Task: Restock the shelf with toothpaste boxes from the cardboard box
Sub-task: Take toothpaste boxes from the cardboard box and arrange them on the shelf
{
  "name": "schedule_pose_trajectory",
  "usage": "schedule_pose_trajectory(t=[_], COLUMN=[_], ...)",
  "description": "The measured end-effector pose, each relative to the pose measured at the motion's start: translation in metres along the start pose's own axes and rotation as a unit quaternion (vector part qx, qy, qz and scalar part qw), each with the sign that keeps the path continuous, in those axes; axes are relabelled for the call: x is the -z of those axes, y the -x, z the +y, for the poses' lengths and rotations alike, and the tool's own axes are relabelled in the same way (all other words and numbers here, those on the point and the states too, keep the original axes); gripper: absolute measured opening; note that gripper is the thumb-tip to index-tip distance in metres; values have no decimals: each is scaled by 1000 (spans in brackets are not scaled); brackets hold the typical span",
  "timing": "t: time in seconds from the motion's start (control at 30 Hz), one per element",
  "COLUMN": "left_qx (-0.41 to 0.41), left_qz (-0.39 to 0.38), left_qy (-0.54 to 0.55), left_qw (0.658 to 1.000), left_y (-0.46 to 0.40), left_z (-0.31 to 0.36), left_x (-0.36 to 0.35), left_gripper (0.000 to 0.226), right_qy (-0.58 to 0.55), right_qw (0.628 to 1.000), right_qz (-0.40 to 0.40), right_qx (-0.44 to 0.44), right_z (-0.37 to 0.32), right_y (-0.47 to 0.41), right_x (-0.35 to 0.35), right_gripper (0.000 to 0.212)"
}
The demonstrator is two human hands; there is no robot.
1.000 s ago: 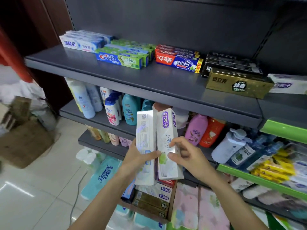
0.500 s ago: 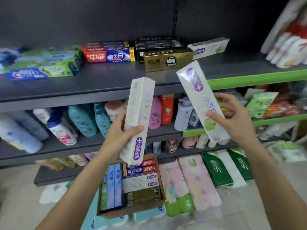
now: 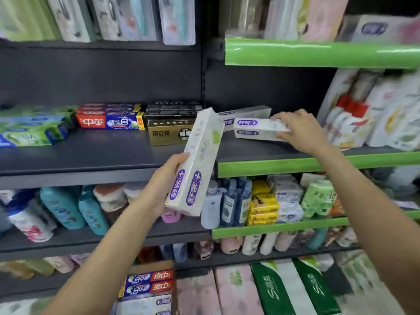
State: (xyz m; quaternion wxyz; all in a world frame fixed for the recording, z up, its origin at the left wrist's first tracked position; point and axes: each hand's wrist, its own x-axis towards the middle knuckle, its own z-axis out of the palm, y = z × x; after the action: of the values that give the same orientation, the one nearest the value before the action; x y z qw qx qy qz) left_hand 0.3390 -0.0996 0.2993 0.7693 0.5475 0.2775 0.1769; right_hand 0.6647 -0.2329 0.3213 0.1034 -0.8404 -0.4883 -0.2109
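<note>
- Right hand (image 3: pixel 297 130) grips one white toothpaste box (image 3: pixel 259 132) lying on the dark shelf (image 3: pixel 102 153), its far end hidden under the fingers.
- Left hand (image 3: pixel 163 187) holds a second white box (image 3: pixel 195 164) tilted upright, below shelf level.
- Cardboard box (image 3: pixel 150 267) sits low, cut off by the frame's bottom edge.

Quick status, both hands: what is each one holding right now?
Left hand: grips an upright white toothpaste box.
Right hand: holds a second white toothpaste box lying on the shelf.
</note>
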Motion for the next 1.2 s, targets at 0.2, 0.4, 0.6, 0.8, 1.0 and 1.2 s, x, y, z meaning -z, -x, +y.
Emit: schedule_pose_trajectory(t=[0.2, 0.4, 0.6, 0.8, 1.0, 1.2], left_qx=[-20, -26, -79, -159, -322, -258], left_qz=[10, 21, -28, -63, 165, 217], left_qy=[40, -132, -437, -671, -747, -747], left_qw=[999, 991, 896, 722, 557, 573], left_y=[-25, -42, -78, -125, -145, -146], left_z=[8, 23, 69, 82, 53, 29], left_x=[-33, -58, -81, -121, -77, -43], left_gripper=[48, 67, 75, 69, 62, 57], right_qy=[-19, -165, -274, -184, -170, -53], right_qw=[996, 985, 929, 957, 980, 998], right_qz=[-89, 31, 42, 10, -40, -44], right_qx=[4, 45, 243, 224, 94, 4], right_z=[19, 2, -8, 24, 57, 33], right_y=[-73, -71, -13, -24, -36, -72], right_x=[-38, -34, 17, 6, -31, -52], right_gripper=[45, 46, 69, 56, 37, 38])
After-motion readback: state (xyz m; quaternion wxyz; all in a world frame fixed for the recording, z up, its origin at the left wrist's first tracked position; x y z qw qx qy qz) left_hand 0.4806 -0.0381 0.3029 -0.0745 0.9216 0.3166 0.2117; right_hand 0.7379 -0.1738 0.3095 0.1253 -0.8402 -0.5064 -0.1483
